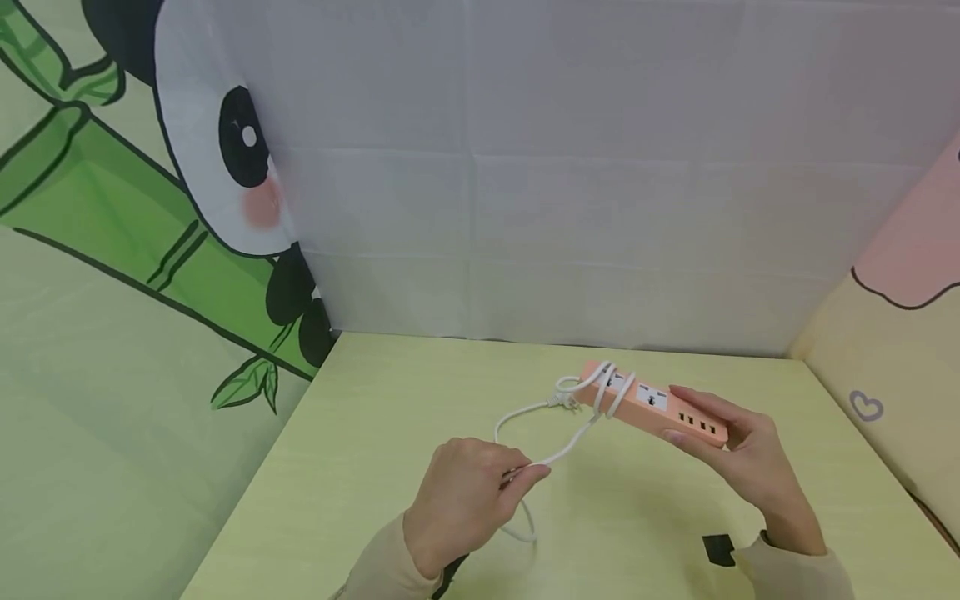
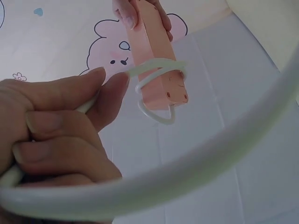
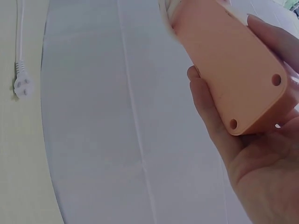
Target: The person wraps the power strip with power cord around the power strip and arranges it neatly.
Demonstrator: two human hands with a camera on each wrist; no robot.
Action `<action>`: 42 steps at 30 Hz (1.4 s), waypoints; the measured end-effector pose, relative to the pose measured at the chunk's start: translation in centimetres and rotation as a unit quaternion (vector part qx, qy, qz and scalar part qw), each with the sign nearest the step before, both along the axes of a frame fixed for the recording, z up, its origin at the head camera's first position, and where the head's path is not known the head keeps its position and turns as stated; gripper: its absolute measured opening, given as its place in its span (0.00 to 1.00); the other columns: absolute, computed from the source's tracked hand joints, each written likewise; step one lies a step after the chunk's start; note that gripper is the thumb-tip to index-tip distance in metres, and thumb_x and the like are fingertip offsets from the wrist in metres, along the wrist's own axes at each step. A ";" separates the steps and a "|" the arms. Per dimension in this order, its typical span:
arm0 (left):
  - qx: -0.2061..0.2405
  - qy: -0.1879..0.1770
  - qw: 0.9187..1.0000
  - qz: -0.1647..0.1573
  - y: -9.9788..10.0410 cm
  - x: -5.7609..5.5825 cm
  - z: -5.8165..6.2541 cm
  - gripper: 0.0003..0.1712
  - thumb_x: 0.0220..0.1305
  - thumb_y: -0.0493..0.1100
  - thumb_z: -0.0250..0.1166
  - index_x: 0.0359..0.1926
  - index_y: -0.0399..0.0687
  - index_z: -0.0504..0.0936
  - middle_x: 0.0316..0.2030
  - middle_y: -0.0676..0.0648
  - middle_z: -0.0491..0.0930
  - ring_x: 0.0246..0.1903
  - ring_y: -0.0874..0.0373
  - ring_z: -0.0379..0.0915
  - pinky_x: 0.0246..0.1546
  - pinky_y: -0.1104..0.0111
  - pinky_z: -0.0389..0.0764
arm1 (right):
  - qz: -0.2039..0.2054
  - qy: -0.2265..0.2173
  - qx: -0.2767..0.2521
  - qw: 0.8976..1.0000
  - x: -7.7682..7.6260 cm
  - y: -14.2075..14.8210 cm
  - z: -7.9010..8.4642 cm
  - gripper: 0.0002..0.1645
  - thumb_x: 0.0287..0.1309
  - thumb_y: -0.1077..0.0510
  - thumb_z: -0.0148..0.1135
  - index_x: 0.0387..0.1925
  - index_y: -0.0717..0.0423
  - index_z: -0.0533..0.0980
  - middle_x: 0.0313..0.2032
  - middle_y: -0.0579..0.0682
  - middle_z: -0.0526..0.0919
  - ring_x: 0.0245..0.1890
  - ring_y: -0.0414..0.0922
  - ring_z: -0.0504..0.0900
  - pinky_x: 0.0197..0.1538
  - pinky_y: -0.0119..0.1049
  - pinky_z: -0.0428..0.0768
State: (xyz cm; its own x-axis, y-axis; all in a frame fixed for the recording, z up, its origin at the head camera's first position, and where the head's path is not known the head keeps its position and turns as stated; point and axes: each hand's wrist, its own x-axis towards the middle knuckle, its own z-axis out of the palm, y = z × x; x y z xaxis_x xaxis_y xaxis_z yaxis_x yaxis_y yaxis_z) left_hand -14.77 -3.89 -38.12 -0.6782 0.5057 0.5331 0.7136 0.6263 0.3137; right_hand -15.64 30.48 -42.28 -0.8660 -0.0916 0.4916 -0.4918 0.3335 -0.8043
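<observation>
A pink power strip (image 1: pixel 663 406) with white sockets and several USB ports is held above the table by my right hand (image 1: pixel 738 450), which grips its USB end between thumb and fingers. White cord (image 2: pixel 159 70) loops around the strip's other end. My left hand (image 1: pixel 472 492) pinches the cord between thumb and forefinger, left of and nearer than the strip, and a stretch of cord runs from there up to the loops. In the right wrist view the strip's underside (image 3: pixel 233 60) shows two round holes. The white plug (image 3: pixel 23 86) lies on the table.
The pale yellow-green table (image 1: pixel 360 417) reaches back to a grey-white sheet (image 1: pixel 570 208). A black patch (image 1: pixel 719 550) lies on the table beside my right sleeve. Cartoon-printed sheets (image 1: pixel 112 333) hang at both sides.
</observation>
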 end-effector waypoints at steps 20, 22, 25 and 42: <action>0.075 0.024 0.994 0.069 -0.5 0.9 0.4 0.15 0.56 0.55 0.77 0.18 0.61 0.82 0.10 0.67 0.62 0.14 0.80 0.51 0.17 0.84 0.54 | 0.001 0.011 -0.041 0.999 0.0 0.6 0.1 0.33 0.54 0.80 0.65 0.63 0.71 0.73 0.53 0.40 0.83 0.40 0.36 0.79 0.37 0.23 0.81; 0.090 0.024 0.993 0.065 -0.6 0.8 0.3 0.15 0.56 0.54 0.77 0.18 0.60 0.82 0.10 0.67 0.62 0.14 0.80 0.51 0.17 0.84 0.54 | -0.005 0.005 -0.044 0.999 0.1 0.6 0.1 0.33 0.55 0.80 0.65 0.63 0.71 0.73 0.54 0.40 0.83 0.40 0.37 0.78 0.36 0.24 0.80; 0.119 0.029 0.991 0.046 -0.6 0.8 0.3 0.15 0.58 0.52 0.76 0.20 0.59 0.82 0.11 0.66 0.63 0.15 0.80 0.51 0.17 0.85 0.54 | -0.009 -0.008 -0.042 0.999 0.1 0.6 0.0 0.33 0.56 0.79 0.65 0.64 0.70 0.73 0.54 0.39 0.83 0.40 0.37 0.78 0.36 0.24 0.80; 0.186 -0.005 0.982 -0.035 -0.7 1.1 0.5 0.13 0.66 0.47 0.70 0.24 0.56 0.80 0.12 0.62 0.64 0.14 0.81 0.50 0.14 0.85 0.55 | 0.002 0.001 -0.058 0.998 0.0 0.7 -0.4 0.33 0.56 0.80 0.64 0.64 0.71 0.72 0.54 0.40 0.83 0.40 0.36 0.79 0.37 0.24 0.81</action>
State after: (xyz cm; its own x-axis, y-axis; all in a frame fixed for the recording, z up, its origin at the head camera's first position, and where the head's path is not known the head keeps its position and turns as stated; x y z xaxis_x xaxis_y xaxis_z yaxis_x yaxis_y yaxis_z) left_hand -13.65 -4.62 -37.57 -0.6547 0.3225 0.6836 0.7467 0.4167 0.5185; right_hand -15.69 31.23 -42.68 -0.8645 -0.0375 0.5013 -0.4951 0.2363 -0.8361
